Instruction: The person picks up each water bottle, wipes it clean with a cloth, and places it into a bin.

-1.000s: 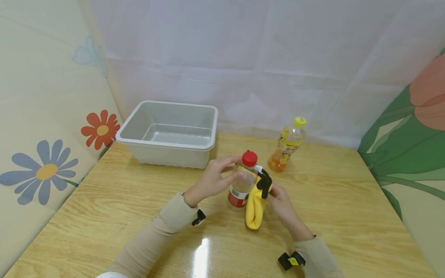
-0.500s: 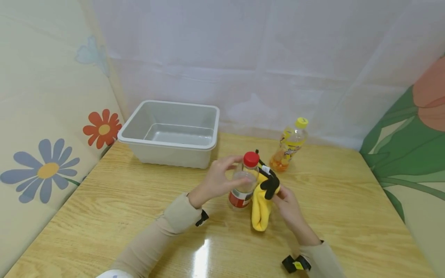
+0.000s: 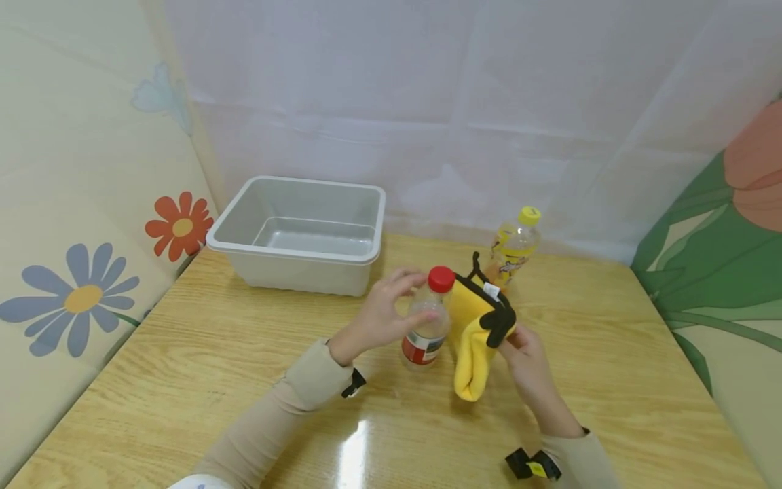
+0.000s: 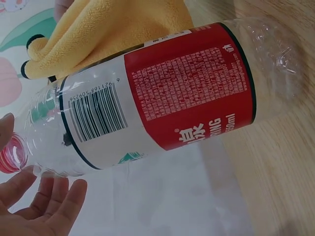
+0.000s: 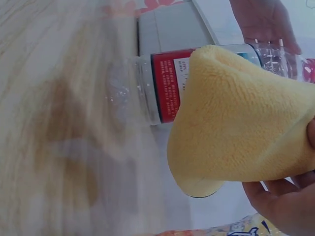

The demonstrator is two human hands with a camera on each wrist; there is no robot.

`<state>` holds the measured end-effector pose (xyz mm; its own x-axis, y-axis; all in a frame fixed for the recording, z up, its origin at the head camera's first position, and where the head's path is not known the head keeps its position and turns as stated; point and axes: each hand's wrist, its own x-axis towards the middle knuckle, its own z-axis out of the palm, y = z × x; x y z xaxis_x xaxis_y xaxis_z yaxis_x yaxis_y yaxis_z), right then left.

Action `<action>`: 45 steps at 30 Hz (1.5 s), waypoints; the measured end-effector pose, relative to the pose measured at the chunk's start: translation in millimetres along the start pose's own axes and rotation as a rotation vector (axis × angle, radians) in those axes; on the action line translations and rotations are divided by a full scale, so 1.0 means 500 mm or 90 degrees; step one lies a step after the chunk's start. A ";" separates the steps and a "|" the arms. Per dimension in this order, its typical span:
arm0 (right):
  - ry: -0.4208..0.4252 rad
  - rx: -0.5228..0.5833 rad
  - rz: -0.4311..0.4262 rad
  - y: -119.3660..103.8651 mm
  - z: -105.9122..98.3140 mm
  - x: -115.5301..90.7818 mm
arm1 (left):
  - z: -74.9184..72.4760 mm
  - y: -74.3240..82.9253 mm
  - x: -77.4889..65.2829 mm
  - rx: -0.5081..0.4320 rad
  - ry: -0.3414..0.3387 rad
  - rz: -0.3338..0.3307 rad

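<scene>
A clear plastic bottle (image 3: 424, 345) with a red cap and a red-and-white label stands upright on the wooden table. My left hand (image 3: 380, 318) holds it near the neck, thumb on the near side and fingers behind; the left wrist view shows thumb and index finger at the neck just below the cap. To its right, a folded yellow cleaning cloth (image 3: 475, 353) with black trim and a white tag hangs from my right hand (image 3: 530, 360), which pinches its right edge. In the right wrist view the fluffy cloth (image 5: 241, 123) covers part of the bottle.
Back left on the table sits a grey plastic bin (image 3: 293, 252). Behind the cloth stands a second bottle (image 3: 513, 248) with a yellow cap and some orange liquid, partly covered by the cloth. A pale curtain (image 3: 427, 122) closes off the table's far edge.
My right hand has drawn the cloth to the right, away from the bottle, and the cloth has spread wider. My left hand and the red-capped bottle have stayed nearly still.
</scene>
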<state>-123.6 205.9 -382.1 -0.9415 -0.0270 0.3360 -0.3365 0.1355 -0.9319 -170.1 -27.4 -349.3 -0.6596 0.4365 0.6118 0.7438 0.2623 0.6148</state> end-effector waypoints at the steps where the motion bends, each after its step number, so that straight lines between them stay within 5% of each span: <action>1: 0.001 -0.002 -0.001 -0.002 -0.001 0.001 | -0.001 0.000 0.000 0.003 -0.001 0.001; 12: 0.016 0.017 -0.060 -0.030 -0.004 0.015 | -0.009 -0.005 0.000 -0.042 -0.014 -0.005; 24: 0.020 -0.015 -0.085 -0.066 0.002 0.035 | -0.016 -0.016 0.000 -0.028 -0.028 0.018; 31: -0.003 0.055 -0.146 -0.080 0.022 0.051 | -0.016 -0.020 0.000 -0.040 -0.038 0.029; 45: -0.018 0.039 -0.149 -0.077 0.043 0.060 | -0.013 -0.021 -0.001 -0.021 -0.009 0.059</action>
<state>-139.6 178.7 -339.2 -0.8374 -0.0782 0.5410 -0.5457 0.0613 -0.8357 -178.3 -35.9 -353.0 -0.5869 0.4701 0.6592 0.7971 0.1928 0.5722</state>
